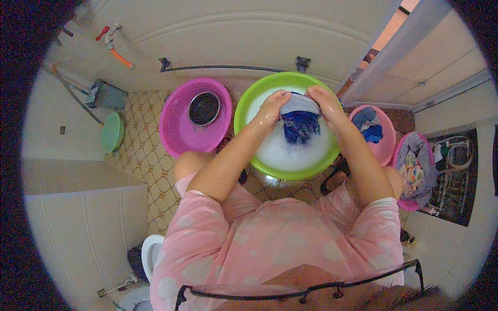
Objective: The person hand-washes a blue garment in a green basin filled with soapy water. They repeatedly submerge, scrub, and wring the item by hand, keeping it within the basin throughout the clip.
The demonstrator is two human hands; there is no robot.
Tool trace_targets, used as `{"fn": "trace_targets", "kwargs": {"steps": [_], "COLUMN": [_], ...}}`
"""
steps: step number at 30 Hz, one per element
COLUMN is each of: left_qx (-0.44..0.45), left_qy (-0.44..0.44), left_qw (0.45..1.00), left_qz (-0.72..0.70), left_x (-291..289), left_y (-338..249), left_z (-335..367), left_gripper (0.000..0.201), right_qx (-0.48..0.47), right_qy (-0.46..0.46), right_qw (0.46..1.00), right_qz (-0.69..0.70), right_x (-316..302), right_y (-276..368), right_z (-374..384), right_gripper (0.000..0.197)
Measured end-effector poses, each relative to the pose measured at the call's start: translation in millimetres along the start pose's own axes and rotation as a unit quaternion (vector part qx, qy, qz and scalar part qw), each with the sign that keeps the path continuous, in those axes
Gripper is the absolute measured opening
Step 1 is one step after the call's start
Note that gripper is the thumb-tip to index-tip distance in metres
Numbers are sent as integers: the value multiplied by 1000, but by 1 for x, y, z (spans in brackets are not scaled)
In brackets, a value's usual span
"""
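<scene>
I see below me the floor (140,111) with beige patterned tiles. On it stand a magenta basin (179,133) at my left and a pink basin (386,150) at my right. What supports my lime-green basin (285,174), I cannot tell.

Grey and deep-blue cloth (302,122) meets white suds (306,156) in a lime-green basin (240,122). A magenta tub (179,137) contrasts with a pale-pink bucket (385,149) of grey and bright-blue clothes (371,133). A pink shirt (280,228) bears a pattern of whitish dots, while brown lines form a lattice across the tan floor (155,133). The tap handle (102,33) is red, the hose (122,58) orange, the bowl (112,132) mint green and the glasses (249,296) black.
</scene>
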State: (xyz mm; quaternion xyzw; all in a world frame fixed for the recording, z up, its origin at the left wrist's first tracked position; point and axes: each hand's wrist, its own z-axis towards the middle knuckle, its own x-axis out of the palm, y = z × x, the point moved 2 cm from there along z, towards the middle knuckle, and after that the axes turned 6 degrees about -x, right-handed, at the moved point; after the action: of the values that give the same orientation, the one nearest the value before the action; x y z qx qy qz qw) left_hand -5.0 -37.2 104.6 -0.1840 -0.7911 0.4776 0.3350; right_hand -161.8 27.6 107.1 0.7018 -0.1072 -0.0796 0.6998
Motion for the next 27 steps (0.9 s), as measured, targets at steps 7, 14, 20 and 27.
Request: {"fn": "trace_targets", "kwargs": {"steps": [7, 14, 20, 27], "left_qx": [-57, -11, 42, 54], "left_qy": [-39, -193, -181, -236], "left_qw": [965, 962, 880, 860], "left_qz": [-253, 193, 438, 450], "left_x": [-30, -47, -64, -66], "left_y": [-4, 14, 74, 98], "left_z": [11, 33, 64, 77], "left_gripper": [25, 36, 48, 39], "right_qx": [91, 94, -2, 22], "right_qy": [166, -20, -85, 88], "right_qw": [974, 995, 926, 863], "right_qz": [-124, -2, -368, -497], "right_x": [3, -40, -4, 3], "right_y": [-16, -73, -84, -113], "right_z": [-5, 25, 26, 32], "right_gripper": [40, 47, 36, 39]}}
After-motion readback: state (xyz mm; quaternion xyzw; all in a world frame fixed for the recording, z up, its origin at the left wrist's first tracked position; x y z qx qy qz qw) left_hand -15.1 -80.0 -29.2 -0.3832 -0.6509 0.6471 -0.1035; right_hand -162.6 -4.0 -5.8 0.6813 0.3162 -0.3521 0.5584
